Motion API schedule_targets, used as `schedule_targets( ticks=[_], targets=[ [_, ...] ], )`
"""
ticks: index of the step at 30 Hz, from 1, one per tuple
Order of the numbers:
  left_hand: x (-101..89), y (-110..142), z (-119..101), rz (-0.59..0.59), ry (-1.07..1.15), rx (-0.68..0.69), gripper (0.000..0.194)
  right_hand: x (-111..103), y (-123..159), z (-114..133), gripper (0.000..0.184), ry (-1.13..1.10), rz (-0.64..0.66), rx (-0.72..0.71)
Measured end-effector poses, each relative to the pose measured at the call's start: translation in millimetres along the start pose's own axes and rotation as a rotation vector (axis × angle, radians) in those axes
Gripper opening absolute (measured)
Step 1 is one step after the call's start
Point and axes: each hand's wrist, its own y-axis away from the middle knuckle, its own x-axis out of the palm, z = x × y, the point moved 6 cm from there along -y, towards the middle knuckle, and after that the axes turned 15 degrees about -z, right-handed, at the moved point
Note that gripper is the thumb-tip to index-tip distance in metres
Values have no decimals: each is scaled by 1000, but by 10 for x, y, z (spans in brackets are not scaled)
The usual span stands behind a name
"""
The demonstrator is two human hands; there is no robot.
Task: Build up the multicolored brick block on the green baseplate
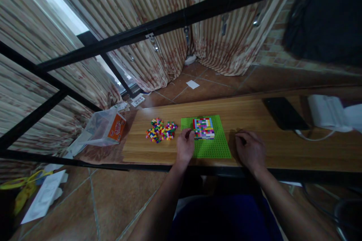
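A green studded baseplate (215,148) lies on the wooden table (283,143). A flat block of many-coloured small bricks (203,128) is built on its far half. My left hand (185,146) rests on the plate's left edge, fingers curled, its fingertips touching the left side of the brick block. I cannot make out whether it pinches a brick. My right hand (250,150) lies on the table just right of the plate, fingers curled under, with nothing visible in it. A loose pile of coloured bricks (161,130) sits left of the plate.
A clear plastic bag with an orange box (106,128) lies at the table's left end. A black phone (284,113) and a white device (328,113) with a cable sit at the right. Black metal bars (181,17) cross overhead. Papers and a yellow object lie on the tiled floor.
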Motion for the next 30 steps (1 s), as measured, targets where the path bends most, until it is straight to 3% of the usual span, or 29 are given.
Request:
schedule_targets(
  ticks=[23,27,30],
  targets=[
    [-9,72,-87,-12,-94,59,20,37,18,-53,32,17,-7,-49],
    [29,151,-212,-59,-144,119,39,43,17,-73,31,-20,4,-83],
    [177,227,-355,-44,-257,179,80,42,16,-94,32,-37,-5,-93]
  ],
)
